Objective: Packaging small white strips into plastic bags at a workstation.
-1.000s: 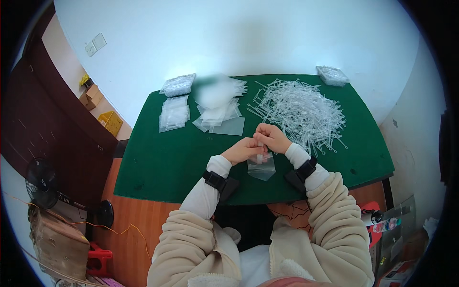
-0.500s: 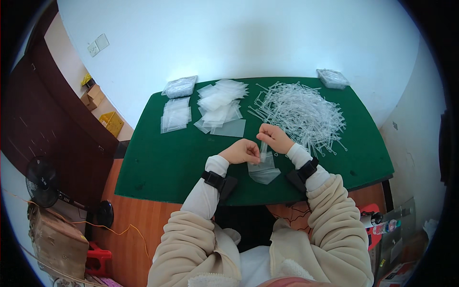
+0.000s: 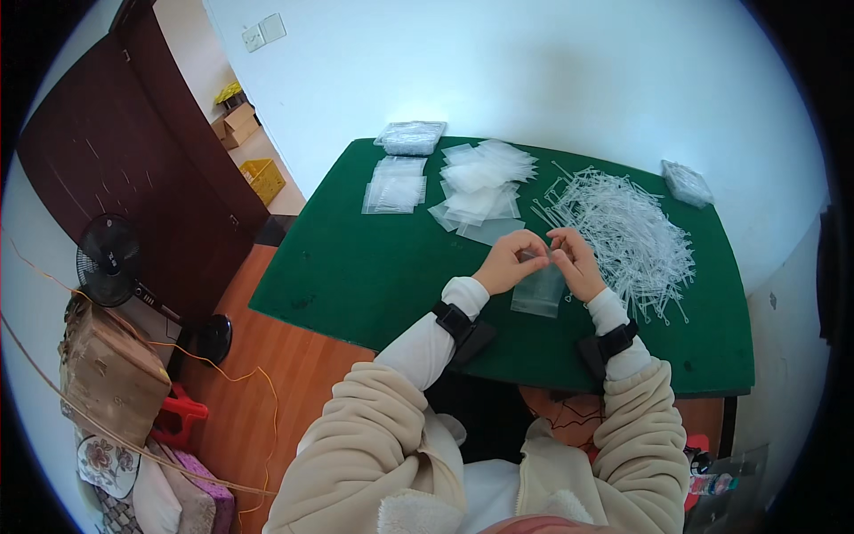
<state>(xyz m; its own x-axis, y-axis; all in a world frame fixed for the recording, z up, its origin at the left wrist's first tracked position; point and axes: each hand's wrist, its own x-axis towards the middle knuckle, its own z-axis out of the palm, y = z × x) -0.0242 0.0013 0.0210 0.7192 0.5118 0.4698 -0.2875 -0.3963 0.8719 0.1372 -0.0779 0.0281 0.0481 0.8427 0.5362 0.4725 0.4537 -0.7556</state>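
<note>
My left hand (image 3: 516,262) and my right hand (image 3: 578,264) meet over the near middle of the green-topped table (image 3: 329,267). Both are closed, their fingertips pinched at the upper edge of a small clear plastic bag (image 3: 536,295). The bag hangs down below the fingers, over the green cloth; its top edge is partly hidden. Just right of my right hand spreads a big heap of thin clear plastic sticks with looped ends (image 3: 632,236). Beyond my left hand lies a loose pile of flat clear bags (image 3: 485,182).
Filled clear bags (image 3: 394,187) lie in a stack at the far left of the table, with a thicker clear packet (image 3: 411,137) behind them. Another packet (image 3: 687,183) sits at the far right corner. A black fan (image 3: 111,258) stands on the left, near a dark door (image 3: 133,151).
My hands have come together at the bag's top edge; the right hand has come down beside the left. The view has swung left, so the table appears further right.
</note>
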